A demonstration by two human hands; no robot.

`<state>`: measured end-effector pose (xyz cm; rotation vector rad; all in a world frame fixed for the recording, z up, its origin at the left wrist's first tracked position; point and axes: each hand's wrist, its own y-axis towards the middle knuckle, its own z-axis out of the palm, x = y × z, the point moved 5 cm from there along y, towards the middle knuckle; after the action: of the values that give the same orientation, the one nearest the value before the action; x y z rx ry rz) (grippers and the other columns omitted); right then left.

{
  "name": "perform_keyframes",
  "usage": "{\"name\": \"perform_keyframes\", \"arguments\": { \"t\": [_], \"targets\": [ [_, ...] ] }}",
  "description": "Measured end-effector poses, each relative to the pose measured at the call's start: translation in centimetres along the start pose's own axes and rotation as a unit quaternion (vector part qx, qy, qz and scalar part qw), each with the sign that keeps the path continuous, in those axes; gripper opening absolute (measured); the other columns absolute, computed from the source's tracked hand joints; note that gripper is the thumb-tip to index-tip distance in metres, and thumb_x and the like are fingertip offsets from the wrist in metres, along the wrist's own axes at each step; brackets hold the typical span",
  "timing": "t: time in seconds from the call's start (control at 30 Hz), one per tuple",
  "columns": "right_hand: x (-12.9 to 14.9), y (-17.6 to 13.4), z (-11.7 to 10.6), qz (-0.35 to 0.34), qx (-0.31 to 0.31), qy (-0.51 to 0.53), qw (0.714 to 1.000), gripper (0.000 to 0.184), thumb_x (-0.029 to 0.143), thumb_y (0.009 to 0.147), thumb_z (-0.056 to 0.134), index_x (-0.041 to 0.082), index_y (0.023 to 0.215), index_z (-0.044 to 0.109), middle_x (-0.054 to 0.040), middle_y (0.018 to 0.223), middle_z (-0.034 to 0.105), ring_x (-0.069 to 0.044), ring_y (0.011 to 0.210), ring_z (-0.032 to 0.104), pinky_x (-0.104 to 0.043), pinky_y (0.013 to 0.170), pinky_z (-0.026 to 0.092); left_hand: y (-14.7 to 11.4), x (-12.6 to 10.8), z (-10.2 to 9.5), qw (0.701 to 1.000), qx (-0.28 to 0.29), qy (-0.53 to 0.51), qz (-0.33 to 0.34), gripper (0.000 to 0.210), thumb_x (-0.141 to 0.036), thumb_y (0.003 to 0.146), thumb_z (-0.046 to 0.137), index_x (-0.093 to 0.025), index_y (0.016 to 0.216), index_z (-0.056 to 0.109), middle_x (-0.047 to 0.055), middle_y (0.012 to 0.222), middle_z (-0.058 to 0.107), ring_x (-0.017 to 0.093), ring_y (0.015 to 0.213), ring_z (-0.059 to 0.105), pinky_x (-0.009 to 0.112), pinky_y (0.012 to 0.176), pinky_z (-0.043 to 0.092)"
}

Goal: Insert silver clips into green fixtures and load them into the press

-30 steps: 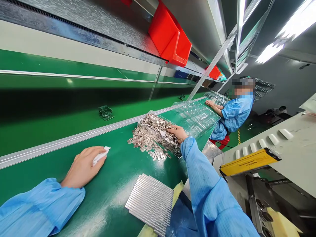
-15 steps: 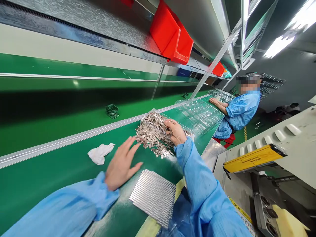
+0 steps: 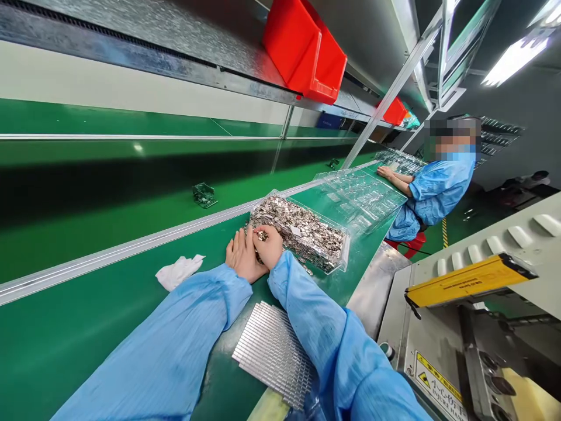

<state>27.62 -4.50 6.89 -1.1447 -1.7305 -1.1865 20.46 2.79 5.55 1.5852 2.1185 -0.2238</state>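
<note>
My left hand point(image 3: 242, 256) lies low on the green bench, fingers stretched out side by side against some small metal pieces. Right beside it, touching it, my right hand point(image 3: 269, 248) curls around a few small metal pieces point(image 3: 262, 236) that show between its fingers. Just behind both hands stands a clear plastic tray point(image 3: 346, 248) heaped with the same silvery pieces. The hands partly hide the loose pieces in front of the tray. Closer to me lies a flat block of neatly lined-up metal bars point(image 3: 272, 345), its right side partly covered by my right sleeve.
A crumpled white cloth point(image 3: 179, 272) lies left of my hands. Clear blister trays point(image 3: 363, 196) sit farther along the bench point(image 3: 109, 327), near a co-worker in blue point(image 3: 442, 187). A red bin point(image 3: 307, 55) rests on the shelf above. At right is a machine with a yellow bar point(image 3: 471, 282).
My right hand has come left and down from the tray, and my left hand has moved right to meet it. The loose pile before the tray now shows far less.
</note>
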Motion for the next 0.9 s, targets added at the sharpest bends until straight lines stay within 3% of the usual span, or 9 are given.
{"name": "perform_keyframes", "arguments": {
  "t": [0.37,0.5,0.6,0.67,0.77,0.9],
  "targets": [
    [1.2,-1.5,-0.6,-0.11,0.082,-0.106,0.985,0.02,0.008,0.077,0.055,0.02,0.093,0.061,-0.0024,0.091,0.065,-0.021,0.086,0.062,-0.032,0.084,0.049,0.3,-0.3,-0.1,1.0,0.022,0.017,-0.002,0.091,-0.039,0.077,0.057,-0.003,0.151,0.019,0.022,0.156,0.026,0.032,0.146,0.022,0.046,0.118,0.019],
    [1.9,-2.3,-1.3,-0.158,0.158,-0.178,0.958,0.036,0.005,0.08,0.054,0.019,0.113,0.057,-0.0059,0.106,0.065,-0.023,0.097,0.061,-0.034,0.088,0.049,0.3,-0.3,-0.1,1.0,0.017,0.017,0.001,0.081,-0.033,0.081,0.052,-0.004,0.15,0.021,0.022,0.156,0.027,0.032,0.146,0.023,0.047,0.117,0.019],
    [2.9,-2.8,-2.2,-0.206,0.196,-0.216,0.934,0.036,0.005,0.083,0.049,0.016,0.117,0.056,-0.0095,0.111,0.063,-0.024,0.099,0.061,-0.035,0.088,0.049,0.3,-0.3,0.0,1.0,0.011,0.014,0.006,0.088,-0.043,0.079,0.057,-0.006,0.15,0.022,0.022,0.156,0.026,0.033,0.145,0.023,0.048,0.117,0.019],
    [3.8,-2.5,-3.4,-0.24,0.191,-0.196,0.931,0.029,0.008,0.088,0.046,0.017,0.112,0.059,-0.0088,0.107,0.064,-0.022,0.095,0.062,-0.034,0.085,0.05,0.3,-0.3,0.1,1.0,0.01,0.012,0.01,0.099,-0.056,0.073,0.062,-0.007,0.15,0.023,0.023,0.156,0.026,0.034,0.145,0.023,0.049,0.117,0.019],
    [5.0,0.0,-6.0,-0.258,0.123,-0.189,0.939,0.023,0.015,0.095,0.043,0.019,0.106,0.063,-0.0063,0.103,0.066,-0.021,0.094,0.062,-0.032,0.086,0.05,0.4,-0.2,0.1,1.0,0.013,0.018,0.016,0.111,-0.069,0.066,0.065,-0.009,0.15,0.025,0.022,0.156,0.026,0.035,0.145,0.022,0.05,0.117,0.019],
    [4.2,6.4,-8.4,-0.164,0.072,-0.317,0.931,0.021,0.019,0.096,0.047,0.018,0.109,0.064,-0.0074,0.104,0.065,-0.022,0.094,0.062,-0.033,0.086,0.05,0.6,-0.2,0.2,0.999,0.025,0.019,0.018,0.116,-0.076,0.063,0.063,-0.011,0.151,0.024,0.021,0.157,0.024,0.035,0.146,0.021,0.051,0.117,0.018]
  ]
}}
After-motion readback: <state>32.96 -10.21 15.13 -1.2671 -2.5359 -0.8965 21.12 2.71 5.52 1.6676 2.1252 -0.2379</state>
